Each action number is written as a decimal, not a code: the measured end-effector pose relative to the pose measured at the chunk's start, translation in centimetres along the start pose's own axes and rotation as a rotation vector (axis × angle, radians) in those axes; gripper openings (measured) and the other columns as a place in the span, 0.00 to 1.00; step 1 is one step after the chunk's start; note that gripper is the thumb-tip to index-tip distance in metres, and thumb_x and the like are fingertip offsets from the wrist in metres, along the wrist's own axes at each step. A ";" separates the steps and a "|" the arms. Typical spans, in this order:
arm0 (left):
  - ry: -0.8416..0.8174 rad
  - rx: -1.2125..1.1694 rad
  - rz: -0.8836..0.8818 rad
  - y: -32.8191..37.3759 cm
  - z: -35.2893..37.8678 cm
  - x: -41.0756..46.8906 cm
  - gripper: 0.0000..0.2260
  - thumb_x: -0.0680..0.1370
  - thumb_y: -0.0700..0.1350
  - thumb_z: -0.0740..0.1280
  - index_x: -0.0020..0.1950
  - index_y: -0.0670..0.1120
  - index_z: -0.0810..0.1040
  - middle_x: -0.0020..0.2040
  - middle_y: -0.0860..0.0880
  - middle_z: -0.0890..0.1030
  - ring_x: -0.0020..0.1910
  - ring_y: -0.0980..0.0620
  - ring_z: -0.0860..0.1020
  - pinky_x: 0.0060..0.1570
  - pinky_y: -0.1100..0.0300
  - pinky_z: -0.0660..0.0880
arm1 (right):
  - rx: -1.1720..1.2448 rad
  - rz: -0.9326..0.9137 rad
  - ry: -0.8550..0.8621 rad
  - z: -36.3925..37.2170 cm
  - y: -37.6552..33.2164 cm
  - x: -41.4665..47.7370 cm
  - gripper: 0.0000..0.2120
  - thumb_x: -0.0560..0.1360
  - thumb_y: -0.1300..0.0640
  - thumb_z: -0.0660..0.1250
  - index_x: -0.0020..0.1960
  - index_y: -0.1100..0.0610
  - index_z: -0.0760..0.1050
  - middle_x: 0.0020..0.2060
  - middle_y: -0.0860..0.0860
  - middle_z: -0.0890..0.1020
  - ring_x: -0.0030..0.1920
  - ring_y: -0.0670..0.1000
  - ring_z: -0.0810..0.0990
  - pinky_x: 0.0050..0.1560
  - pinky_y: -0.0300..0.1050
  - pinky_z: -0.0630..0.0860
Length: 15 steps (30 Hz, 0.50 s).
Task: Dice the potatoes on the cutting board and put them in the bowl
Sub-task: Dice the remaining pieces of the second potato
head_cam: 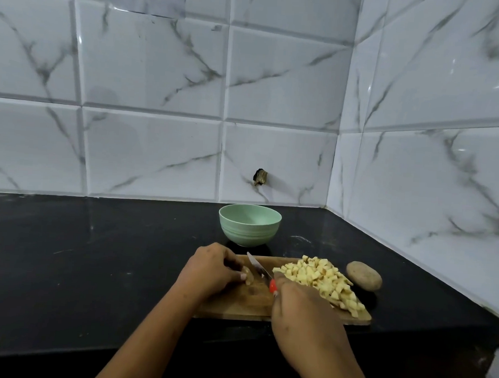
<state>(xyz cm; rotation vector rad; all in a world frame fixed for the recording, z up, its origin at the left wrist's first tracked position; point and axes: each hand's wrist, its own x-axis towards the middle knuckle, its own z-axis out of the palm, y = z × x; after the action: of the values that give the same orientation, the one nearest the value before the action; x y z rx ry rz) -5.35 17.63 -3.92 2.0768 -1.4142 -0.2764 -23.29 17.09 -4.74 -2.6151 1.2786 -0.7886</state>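
Note:
A wooden cutting board (236, 305) lies on the black counter. My left hand (209, 269) presses a small potato piece (249, 277) down on the board's left part. My right hand (302, 307) grips a red-handled knife (260, 269), its blade angled beside the piece. A heap of pale diced potato (321, 278) covers the board's right half. A whole unpeeled potato (363, 275) rests on the counter just right of the board. Behind the board stands a light green bowl (249, 225); it looks empty.
The black counter (94, 253) stretches far to the left. White marble-patterned tiled walls (159, 126) close the back and right sides, meeting in a corner behind the bowl. The counter's front edge runs just below the board.

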 end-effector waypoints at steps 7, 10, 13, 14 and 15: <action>0.076 0.036 0.020 -0.1 1.1 -0.6 0.10 0.75 0.51 0.70 0.56 0.57 0.81 0.55 0.56 0.80 0.46 0.60 0.72 0.45 0.65 0.69 | -0.098 -0.039 -0.065 0.5 -1.4 0.1 0.23 0.81 0.58 0.55 0.76 0.50 0.59 0.59 0.50 0.77 0.55 0.50 0.78 0.44 0.41 0.70; 0.066 0.050 0.022 -0.1 1.1 -0.6 0.10 0.75 0.50 0.69 0.56 0.57 0.81 0.56 0.55 0.80 0.48 0.59 0.74 0.47 0.63 0.72 | -0.172 -0.057 -0.111 0.2 -1.8 0.3 0.24 0.80 0.60 0.56 0.75 0.51 0.58 0.58 0.51 0.78 0.55 0.51 0.79 0.42 0.42 0.68; 0.059 0.052 0.023 0.0 1.1 -0.6 0.10 0.75 0.51 0.69 0.56 0.56 0.81 0.56 0.55 0.80 0.52 0.57 0.75 0.50 0.61 0.74 | -0.217 -0.076 -0.152 0.0 -2.0 1.1 0.24 0.80 0.61 0.57 0.75 0.51 0.60 0.58 0.53 0.78 0.55 0.53 0.79 0.44 0.44 0.69; 0.061 0.056 0.024 0.0 1.2 -0.6 0.10 0.75 0.51 0.69 0.56 0.56 0.81 0.56 0.55 0.80 0.53 0.57 0.76 0.51 0.61 0.74 | -0.218 -0.074 -0.165 0.1 -2.1 1.5 0.23 0.80 0.61 0.58 0.74 0.52 0.62 0.58 0.53 0.78 0.55 0.53 0.79 0.43 0.44 0.69; 0.064 0.060 0.026 0.0 1.2 -0.6 0.10 0.75 0.51 0.69 0.56 0.56 0.81 0.56 0.54 0.80 0.53 0.56 0.76 0.52 0.60 0.75 | -0.220 -0.070 -0.179 0.1 -2.2 1.8 0.21 0.80 0.61 0.58 0.72 0.52 0.63 0.57 0.53 0.78 0.54 0.53 0.79 0.43 0.44 0.69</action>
<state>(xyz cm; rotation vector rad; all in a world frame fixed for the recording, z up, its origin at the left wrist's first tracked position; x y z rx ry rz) -6.22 17.74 -4.98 2.0948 -1.4259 -0.1567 -20.79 17.05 -3.41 -2.8378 1.2960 -0.4311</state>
